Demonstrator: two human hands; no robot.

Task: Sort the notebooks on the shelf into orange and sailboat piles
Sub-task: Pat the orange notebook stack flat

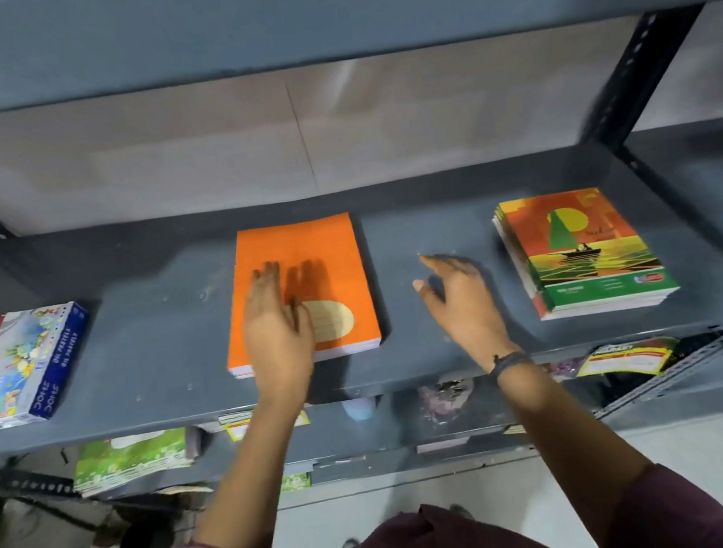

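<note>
Orange pile (306,280) mid-shelf (150,309); sailboat pile (584,246) well apart at its 3 o'clock. Left hand (277,329) flat, fingers spread, over the orange cover. Right hand (462,293) open, empty, above bare shelf between piles.

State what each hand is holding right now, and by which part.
Nothing is held. The left hand lies flat and open on the orange pile, fingers spread, not gripping. The right hand hovers open over the bare shelf.
</note>
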